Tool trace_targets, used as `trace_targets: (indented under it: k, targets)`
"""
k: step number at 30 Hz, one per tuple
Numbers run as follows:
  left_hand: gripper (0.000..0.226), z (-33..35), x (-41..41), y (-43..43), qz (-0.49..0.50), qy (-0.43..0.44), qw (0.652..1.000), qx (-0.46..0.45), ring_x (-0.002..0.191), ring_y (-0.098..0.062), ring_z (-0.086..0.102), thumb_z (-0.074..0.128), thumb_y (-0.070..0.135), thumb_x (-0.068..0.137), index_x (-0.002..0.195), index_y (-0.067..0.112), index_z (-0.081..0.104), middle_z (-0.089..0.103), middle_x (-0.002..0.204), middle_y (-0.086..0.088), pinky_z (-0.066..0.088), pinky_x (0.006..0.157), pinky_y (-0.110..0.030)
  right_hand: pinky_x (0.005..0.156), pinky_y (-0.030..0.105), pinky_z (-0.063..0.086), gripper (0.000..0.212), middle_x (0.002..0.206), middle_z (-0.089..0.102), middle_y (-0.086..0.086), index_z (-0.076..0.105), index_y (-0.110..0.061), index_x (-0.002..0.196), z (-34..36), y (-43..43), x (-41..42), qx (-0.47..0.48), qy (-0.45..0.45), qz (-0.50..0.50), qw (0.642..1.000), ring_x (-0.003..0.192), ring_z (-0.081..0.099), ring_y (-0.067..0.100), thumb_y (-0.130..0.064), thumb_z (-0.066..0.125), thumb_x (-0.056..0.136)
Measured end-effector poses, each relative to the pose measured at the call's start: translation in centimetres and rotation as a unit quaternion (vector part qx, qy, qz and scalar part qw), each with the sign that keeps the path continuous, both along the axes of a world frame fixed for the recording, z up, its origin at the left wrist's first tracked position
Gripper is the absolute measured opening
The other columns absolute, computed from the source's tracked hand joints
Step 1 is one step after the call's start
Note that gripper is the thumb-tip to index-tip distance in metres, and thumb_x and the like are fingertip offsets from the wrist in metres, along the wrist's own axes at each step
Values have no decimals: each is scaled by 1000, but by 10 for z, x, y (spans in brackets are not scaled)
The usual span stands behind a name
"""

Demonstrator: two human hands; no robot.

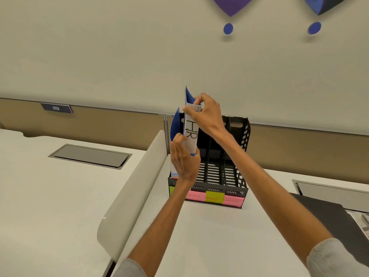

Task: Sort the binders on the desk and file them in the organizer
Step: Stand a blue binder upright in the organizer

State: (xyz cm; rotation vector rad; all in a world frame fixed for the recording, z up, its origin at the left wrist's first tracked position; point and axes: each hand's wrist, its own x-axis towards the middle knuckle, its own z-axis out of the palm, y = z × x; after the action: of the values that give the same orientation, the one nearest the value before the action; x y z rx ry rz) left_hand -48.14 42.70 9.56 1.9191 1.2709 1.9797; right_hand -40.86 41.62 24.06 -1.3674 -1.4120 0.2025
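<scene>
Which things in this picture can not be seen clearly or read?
All in the head view:
- Sticky labels on the organizer: writing too small and blurred to read.
- Binder marked HR: its lower end is hidden by the left hand, its top by the right hand.
- Leftmost slot: its floor is covered by a blue folder and the left hand.
- Dark folder at right: cut off by the picture edge.

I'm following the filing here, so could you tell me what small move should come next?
Probably ease the HR binder straight down: both hands hold it upright, only partly inside the organizer at its left end, beside another blue binder.
</scene>
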Motion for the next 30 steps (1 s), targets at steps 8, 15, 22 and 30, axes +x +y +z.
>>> trace_targets:
  k: [8, 15, 22, 30]
  targets:
    - [93, -61, -9, 2, -33, 87, 994, -50, 133, -27, 35, 86, 37, 68, 135, 19, 24, 31, 151, -10, 32, 111, -35, 68, 21, 51, 22, 90, 63, -2, 60, -2, 80, -30, 27, 8, 36, 45, -33, 998, 89, 60, 9, -19, 74, 76]
    - [124, -114, -34, 4, -80, 18, 955, -283, 138, -23, 26, 83, 66, 52, 143, 27, 8, 19, 149, 2, 26, 113, -60, 59, 28, 55, 25, 86, 59, -5, 52, -15, 80, -32, 39, 16, 32, 46, -32, 998, 73, 63, 11, -23, 76, 77]
    - [132, -120, -45, 19, -112, 107, 901, -404, 136, -29, 39, 82, 70, 50, 150, 21, 10, 38, 149, -4, 24, 111, -64, 58, 21, 54, 25, 82, 61, -7, 53, -13, 81, -34, 47, 12, 41, 47, -33, 997, 69, 62, 3, -24, 76, 78]
    - [118, -114, -43, 20, -86, 76, 919, -378, 124, -26, 54, 82, 68, 53, 145, 18, 26, 51, 141, -3, 45, 101, -56, 59, 20, 55, 27, 103, 68, 12, 56, -5, 84, -38, 47, 9, 60, 44, -27, 997, 71, 63, -4, -24, 75, 81]
